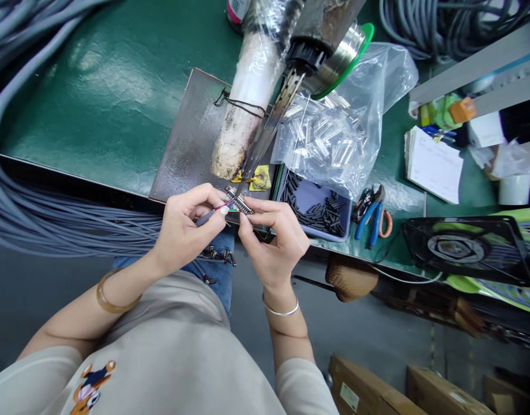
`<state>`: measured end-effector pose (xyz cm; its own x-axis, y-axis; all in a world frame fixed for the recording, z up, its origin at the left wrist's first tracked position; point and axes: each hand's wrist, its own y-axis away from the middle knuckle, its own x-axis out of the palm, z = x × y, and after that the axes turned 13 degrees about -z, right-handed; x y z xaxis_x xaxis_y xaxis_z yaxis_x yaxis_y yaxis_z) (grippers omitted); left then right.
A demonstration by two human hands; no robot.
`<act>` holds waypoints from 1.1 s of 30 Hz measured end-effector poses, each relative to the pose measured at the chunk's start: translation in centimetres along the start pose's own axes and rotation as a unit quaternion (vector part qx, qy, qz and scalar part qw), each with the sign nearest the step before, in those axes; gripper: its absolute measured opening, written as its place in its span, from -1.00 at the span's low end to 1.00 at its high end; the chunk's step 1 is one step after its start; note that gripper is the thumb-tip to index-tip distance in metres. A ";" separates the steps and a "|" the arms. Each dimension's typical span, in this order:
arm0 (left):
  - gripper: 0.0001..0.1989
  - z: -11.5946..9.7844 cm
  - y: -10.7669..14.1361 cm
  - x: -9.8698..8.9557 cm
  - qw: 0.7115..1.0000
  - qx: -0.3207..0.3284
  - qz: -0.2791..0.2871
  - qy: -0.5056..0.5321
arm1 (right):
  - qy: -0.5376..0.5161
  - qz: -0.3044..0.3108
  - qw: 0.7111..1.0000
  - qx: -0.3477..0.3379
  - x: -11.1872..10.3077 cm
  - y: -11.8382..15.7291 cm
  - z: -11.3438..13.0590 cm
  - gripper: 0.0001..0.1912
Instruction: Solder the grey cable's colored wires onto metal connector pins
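My left hand [189,225] pinches the end of a grey cable [205,218], from which thin coloured wires [225,204] fan out. Between thumb and fingers, my right hand [278,233] grips a small metal multi-pin connector [246,206]. The wire ends meet the connector's pins, though my fingertips partly cover the joint. From above, a fixed soldering iron [269,121] points down, its dark tip at or just over the connector; I cannot tell if it touches. Behind the tip lies a yellow sponge [260,178] on a dark board [182,138].
A white tube [243,115] and a solder spool [342,63] stand by the iron. To the right are a plastic bag of connectors [334,135], a tray of black pieces [345,230], blue-handled pliers [371,222] and a fan [459,248]. Grey cables [74,225] hang along the left edge.
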<state>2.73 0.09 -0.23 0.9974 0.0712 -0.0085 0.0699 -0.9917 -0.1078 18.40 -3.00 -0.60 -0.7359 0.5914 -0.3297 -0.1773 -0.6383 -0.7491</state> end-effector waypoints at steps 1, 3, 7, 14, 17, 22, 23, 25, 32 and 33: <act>-0.90 0.0 0.0 0.0 1.000 0.005 -0.001 -0.004 | -0.002 0.000 1.000 0.002 0.0 0.0 0.0 -0.80; -0.90 -0.1 0.0 0.0 1.000 0.009 -0.003 -0.012 | -0.004 -0.001 1.000 0.006 0.0 0.1 -0.1 -0.81; -0.90 -0.2 -0.1 0.1 1.000 0.011 -0.004 -0.019 | -0.004 -0.002 1.000 0.005 0.0 0.0 -0.2 -0.82; -0.90 -0.3 -0.2 0.0 1.000 0.012 -0.001 -0.022 | 0.000 -0.006 1.000 -0.005 0.2 -0.3 0.0 -0.80; -0.91 -0.4 -0.2 -0.2 1.000 0.019 0.002 -0.017 | 0.000 -0.005 1.000 -0.003 0.1 -0.4 0.1 -0.80; -0.92 -0.3 -0.1 -0.3 1.000 0.002 0.005 -0.018 | -0.007 0.000 1.000 0.002 -0.1 -0.3 0.0 -0.80; -0.92 -0.3 -0.1 -0.3 1.000 -0.004 0.005 -0.020 | -0.010 0.004 1.000 0.005 -0.1 -0.3 0.0 -0.81; -0.91 -0.3 -0.1 -0.3 1.000 -0.013 0.006 -0.022 | -0.014 0.013 1.000 0.009 -0.1 -0.2 -0.1 -0.80; -0.90 -0.6 -0.4 -0.1 1.000 0.003 0.004 -0.017 | -0.005 0.012 1.000 0.006 0.0 -0.3 0.0 -0.81; -0.90 -0.6 -0.4 -0.2 1.000 -0.003 0.011 -0.013 | -0.010 0.010 1.000 0.011 0.0 -0.3 0.0 -0.80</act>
<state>2.53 0.41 0.44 0.9979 0.0527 -0.0367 0.0488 -0.9937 -0.1007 18.47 -2.83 -0.37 -0.7522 0.5684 -0.3333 -0.1765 -0.6611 -0.7292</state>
